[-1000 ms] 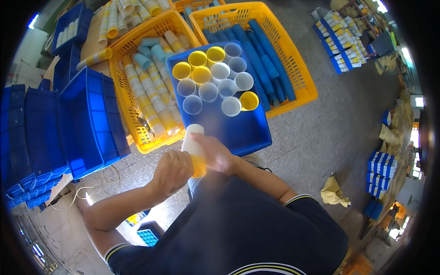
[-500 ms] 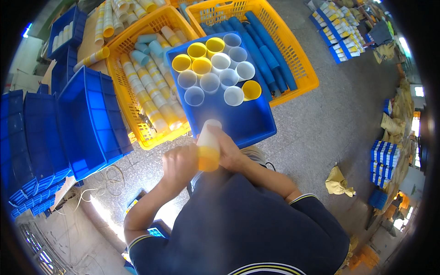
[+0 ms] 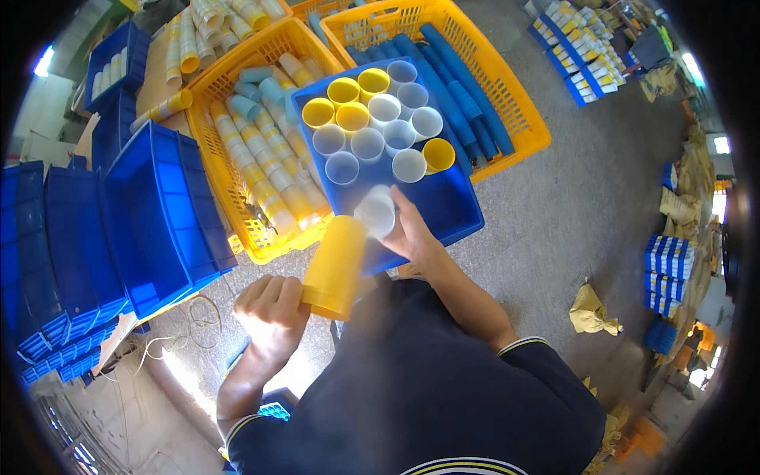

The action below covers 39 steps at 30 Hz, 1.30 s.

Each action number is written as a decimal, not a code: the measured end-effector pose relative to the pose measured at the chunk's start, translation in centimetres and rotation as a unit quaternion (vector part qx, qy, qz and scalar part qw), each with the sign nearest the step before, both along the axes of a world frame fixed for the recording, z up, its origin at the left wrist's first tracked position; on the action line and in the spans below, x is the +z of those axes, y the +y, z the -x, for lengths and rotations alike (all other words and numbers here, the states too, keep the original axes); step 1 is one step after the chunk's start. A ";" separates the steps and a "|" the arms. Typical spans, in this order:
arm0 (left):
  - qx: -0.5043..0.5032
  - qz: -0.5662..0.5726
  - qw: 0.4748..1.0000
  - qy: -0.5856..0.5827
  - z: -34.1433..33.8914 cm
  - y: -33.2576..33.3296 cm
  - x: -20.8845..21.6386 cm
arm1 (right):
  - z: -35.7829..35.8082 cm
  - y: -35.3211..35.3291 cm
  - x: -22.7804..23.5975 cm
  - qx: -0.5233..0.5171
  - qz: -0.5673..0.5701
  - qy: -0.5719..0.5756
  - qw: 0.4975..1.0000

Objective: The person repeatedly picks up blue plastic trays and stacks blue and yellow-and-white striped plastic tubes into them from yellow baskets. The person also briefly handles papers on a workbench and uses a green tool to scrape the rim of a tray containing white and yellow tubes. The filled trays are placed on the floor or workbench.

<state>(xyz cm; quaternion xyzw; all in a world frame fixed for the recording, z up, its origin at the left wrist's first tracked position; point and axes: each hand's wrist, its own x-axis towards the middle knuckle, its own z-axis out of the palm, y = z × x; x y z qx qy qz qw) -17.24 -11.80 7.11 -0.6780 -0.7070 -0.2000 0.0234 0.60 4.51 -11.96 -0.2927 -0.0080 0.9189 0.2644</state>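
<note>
My left hand [image 3: 271, 307] is closed on the rim of a yellow plastic cup [image 3: 336, 269], which is tilted with its rim toward me. A white cup [image 3: 375, 212] is in my right hand [image 3: 413, 236], its open mouth facing up, above the near part of a blue tray [image 3: 439, 214]. The two cups are close together; their edges are slightly blurred. In the tray's far part stand several upright cups, among them a yellow cup [image 3: 438, 156] and a white cup [image 3: 409, 165] at the near right of the group.
Under the tray, a yellow crate [image 3: 273, 255] holds stacked white and yellow cups, and another yellow crate [image 3: 532, 138] holds blue cup stacks. Blue bins [image 3: 150, 214] stand at the left. A cable [image 3: 202, 321] and a yellowish sack [image 3: 592, 310] lie on the floor.
The white and yellow cups, nested together before, are now apart. My left hand has moved left and nearer with the yellow cup; my right has carried the white cup over the tray.
</note>
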 end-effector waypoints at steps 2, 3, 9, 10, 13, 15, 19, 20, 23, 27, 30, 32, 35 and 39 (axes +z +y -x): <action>-0.013 -0.055 0.998 -0.010 -0.6 0.7 -1.4 | 0.6 0.1 2.3 0.008 -0.025 -0.008 1.000; -0.006 -0.063 0.998 -0.014 -1.1 1.1 -1.9 | 0.5 -0.4 4.0 0.026 -0.005 -0.012 1.000; -0.060 -0.085 0.994 -0.027 -4.3 3.4 -3.9 | -0.6 -3.1 11.5 0.002 -0.040 -0.033 0.999; -0.065 -0.094 0.993 -0.017 -4.7 3.7 -4.0 | -0.7 -3.1 11.5 0.004 -0.050 -0.042 0.998; -0.084 -0.113 0.990 -0.002 -6.0 4.8 -3.4 | -1.2 -1.1 10.6 0.030 -0.069 -0.054 0.996; -0.105 -0.114 0.988 0.002 -6.8 5.1 -1.7 | -1.9 0.6 10.7 0.030 -0.111 0.015 0.993; -0.165 -0.189 0.965 0.070 -8.1 3.1 2.2 | -6.3 8.1 13.1 -0.218 -0.266 -0.292 0.892; -0.133 -0.114 0.984 0.029 -8.0 2.9 1.7 | -7.6 9.5 13.4 -0.245 -0.226 -0.251 0.909; -0.033 -0.001 0.995 -0.090 -6.8 4.7 -4.3 | -10.0 9.2 11.3 -0.023 -0.229 -0.180 0.956; 0.111 0.245 0.963 0.001 -4.7 9.3 -14.6 | -9.0 6.2 3.8 0.093 0.121 -0.019 0.988; 0.204 0.184 0.962 -0.009 -3.8 11.1 -16.9 | -9.7 5.7 1.2 -0.004 0.099 -0.068 0.993; 0.208 0.211 0.953 -0.057 -2.5 10.9 -16.6 | -10.8 5.9 1.5 -0.086 0.102 -0.099 0.986; 0.263 0.151 0.939 -0.162 1.7 10.6 -18.2 | -11.4 4.6 3.5 -0.066 0.129 -0.048 0.988; 0.399 0.134 0.886 -0.193 11.1 10.6 -25.8 | -9.0 0.6 5.7 -0.020 0.062 -0.192 0.979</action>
